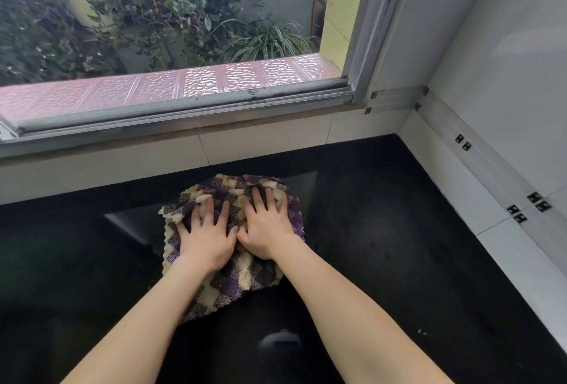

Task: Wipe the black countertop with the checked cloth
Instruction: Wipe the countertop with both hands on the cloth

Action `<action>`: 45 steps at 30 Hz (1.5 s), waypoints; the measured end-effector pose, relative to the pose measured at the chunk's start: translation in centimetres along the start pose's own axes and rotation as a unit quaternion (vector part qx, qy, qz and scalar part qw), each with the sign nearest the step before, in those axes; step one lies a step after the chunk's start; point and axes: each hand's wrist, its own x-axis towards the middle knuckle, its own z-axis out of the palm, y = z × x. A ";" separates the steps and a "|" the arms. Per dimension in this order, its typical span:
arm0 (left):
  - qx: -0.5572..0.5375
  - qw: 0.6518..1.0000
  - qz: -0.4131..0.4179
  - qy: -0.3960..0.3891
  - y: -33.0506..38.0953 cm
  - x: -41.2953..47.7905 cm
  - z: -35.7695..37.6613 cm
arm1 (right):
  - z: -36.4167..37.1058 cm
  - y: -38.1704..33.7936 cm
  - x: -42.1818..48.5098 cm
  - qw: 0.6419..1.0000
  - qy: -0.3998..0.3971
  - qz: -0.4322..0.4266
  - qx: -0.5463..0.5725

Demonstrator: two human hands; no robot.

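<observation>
While both bare forearms reach forward from the near edge, the left hand and the right hand lie side by side, thumbs almost touching, palms down on the checked cloth. Neither grip is closed around anything: the fingers of each hand are spread and flat, pressing the fabric rather than pinching it, though the right fingertips dig slightly into a raised fold. The cloth, purple and cream with a scalloped edge, is bunched and rumpled, lying on the black desk roughly midway across it and nearer the back wall than the front edge. A near corner of it trails back between the two forearms. The desk surface is glossy and reflects a pale patch of light around the cloth. Behind it runs a low band of white tiles under a sliding window frame, with green plants outside. White tiled wall closes the desk's right side.
</observation>
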 end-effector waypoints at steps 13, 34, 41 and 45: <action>-0.002 0.996 0.017 -0.092 0.4 3.7 -2.0 | -3.2 0.9 3.4 0.990 -0.127 0.063 -0.001; 0.001 0.999 0.043 -0.027 1.1 -6.7 1.2 | 0.7 -2.5 -6.9 0.993 -0.081 0.077 -0.025; 0.003 0.999 0.047 -0.025 -1.4 -13.4 3.3 | 2.4 -6.9 -12.6 0.992 -0.092 0.075 -0.032; 0.017 0.999 0.048 -0.010 -3.0 -17.0 4.9 | 3.7 -9.3 -15.7 0.995 -0.073 0.064 -0.025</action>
